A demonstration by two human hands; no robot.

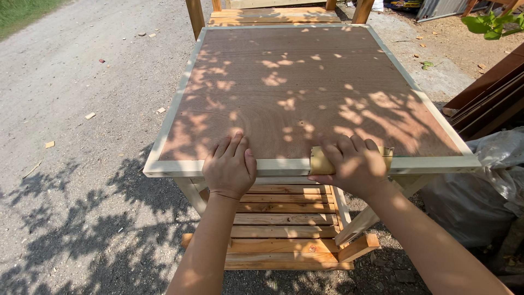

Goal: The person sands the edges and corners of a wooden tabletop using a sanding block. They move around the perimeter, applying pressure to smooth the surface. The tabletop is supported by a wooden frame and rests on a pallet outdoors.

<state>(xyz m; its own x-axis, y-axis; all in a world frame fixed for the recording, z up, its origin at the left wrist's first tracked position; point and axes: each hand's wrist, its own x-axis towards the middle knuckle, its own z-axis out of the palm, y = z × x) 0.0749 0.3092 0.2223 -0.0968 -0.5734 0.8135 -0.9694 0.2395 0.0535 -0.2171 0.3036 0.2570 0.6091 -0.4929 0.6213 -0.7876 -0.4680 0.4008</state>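
I see two hands at the near edge of one wooden bench (180, 104), both resting on its pale frame strip. My left hand (229, 166) lies flat, palm down, fingers together and extended onto the brown plywood top (305, 82); it holds nothing and simply presses on the near edge. My right hand (355, 164) is curled over one sheet of yellow-tan sandpaper (319, 163), folded or wrapped into a pad; the fingers are bent down over it and the pad sits on the near frame strip, with one end showing to the left of the hand and a second end showing at the right. I cannot tell whether a block sits inside the pad. The bench top consists of one plywood panel bordered by four pale strips, of which I count three in full and the far one in part. Below the top, one slatted lower shelf (284, 218) is visible between my forearms; I count about six slats on it. One diagonal brace (360, 221) runs from the shelf up toward the right corner. Beyond the far edge stands a second wooden structure (273, 13) with at least three upright posts. To the right, one grey plastic sack (480, 191) lies just beside the bench, and a stack of dark brown boards (491, 93) leans behind it. On the gravel ground (65, 82) to the left I count at least three small wood offcuts, well apart from the bench. Dappled leaf shadow covers the top and the ground.
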